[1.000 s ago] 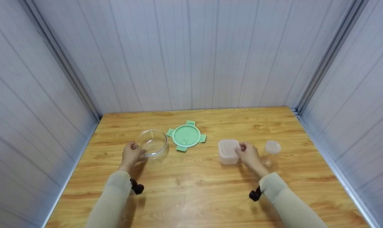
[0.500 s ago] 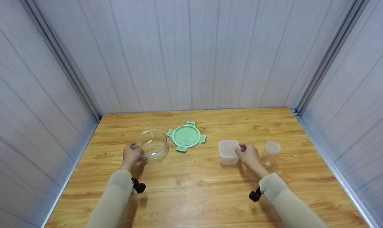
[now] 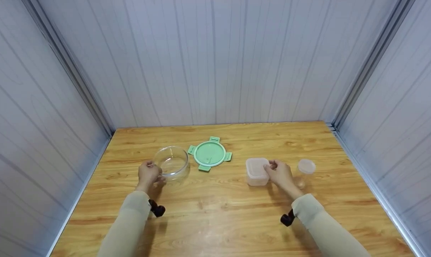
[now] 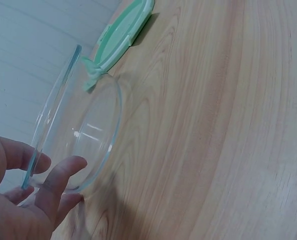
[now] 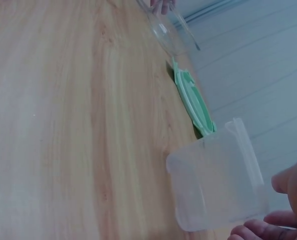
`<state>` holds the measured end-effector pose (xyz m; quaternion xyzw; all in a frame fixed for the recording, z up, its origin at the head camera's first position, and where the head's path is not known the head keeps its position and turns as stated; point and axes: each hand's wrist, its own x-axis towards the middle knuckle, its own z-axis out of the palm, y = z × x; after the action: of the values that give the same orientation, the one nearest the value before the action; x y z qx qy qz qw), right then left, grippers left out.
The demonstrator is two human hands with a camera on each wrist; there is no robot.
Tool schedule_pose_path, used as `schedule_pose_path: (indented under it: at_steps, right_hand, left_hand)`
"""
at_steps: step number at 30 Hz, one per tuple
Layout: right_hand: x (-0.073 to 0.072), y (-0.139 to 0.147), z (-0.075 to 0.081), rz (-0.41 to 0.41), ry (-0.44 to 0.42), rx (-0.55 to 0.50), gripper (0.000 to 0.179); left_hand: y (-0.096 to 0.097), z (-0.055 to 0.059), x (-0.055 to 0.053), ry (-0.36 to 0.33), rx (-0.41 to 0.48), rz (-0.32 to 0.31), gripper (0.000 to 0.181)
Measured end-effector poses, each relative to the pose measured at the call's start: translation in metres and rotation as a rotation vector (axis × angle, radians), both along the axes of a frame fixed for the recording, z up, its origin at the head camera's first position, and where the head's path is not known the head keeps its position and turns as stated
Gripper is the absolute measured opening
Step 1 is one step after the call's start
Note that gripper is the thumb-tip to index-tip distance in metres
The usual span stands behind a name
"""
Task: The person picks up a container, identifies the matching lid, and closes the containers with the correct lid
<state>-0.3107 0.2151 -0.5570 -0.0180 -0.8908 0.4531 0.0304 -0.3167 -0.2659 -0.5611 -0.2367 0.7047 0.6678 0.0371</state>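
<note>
Left hand (image 3: 148,174) pinching a glass bowl (image 3: 172,161), right hand (image 3: 280,175) pinching a box (image 3: 257,173), green lid (image 3: 210,153) lying between bowl and box.

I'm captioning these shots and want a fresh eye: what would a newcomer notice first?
Probably the green lid, the one vivid colour here, lying with its four flaps spread toward the back of the wooden table. Next, perhaps, the clear glass bowl just left of it, gripped by the left hand, and the square plastic container farther right, at the right hand's fingers.
</note>
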Motion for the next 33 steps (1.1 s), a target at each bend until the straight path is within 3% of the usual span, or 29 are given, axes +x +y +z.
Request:
schedule_pose_path:
  at_steps: [5,10,26,33]
  right_hand:
    - [-0.004,-0.002,0.015,0.054,-0.001,0.031,0.055]
    - [-0.007,-0.006,0.025,0.091,0.033,0.052,0.056]
    - [-0.014,-0.032,0.047,0.119,0.048,0.007,0.057]
    - [-0.014,-0.045,0.050,0.150,0.048,-0.021,0.058]
  left_hand:
    - [0.001,-0.001,-0.002,0.030,-0.009,0.015,0.068]
    - [0.000,-0.001,-0.001,0.017,0.010,0.019,0.068]
    - [-0.001,-0.002,-0.004,0.005,0.007,0.028,0.068]
    - [0.000,0.000,-0.002,-0.007,0.034,0.036,0.070]
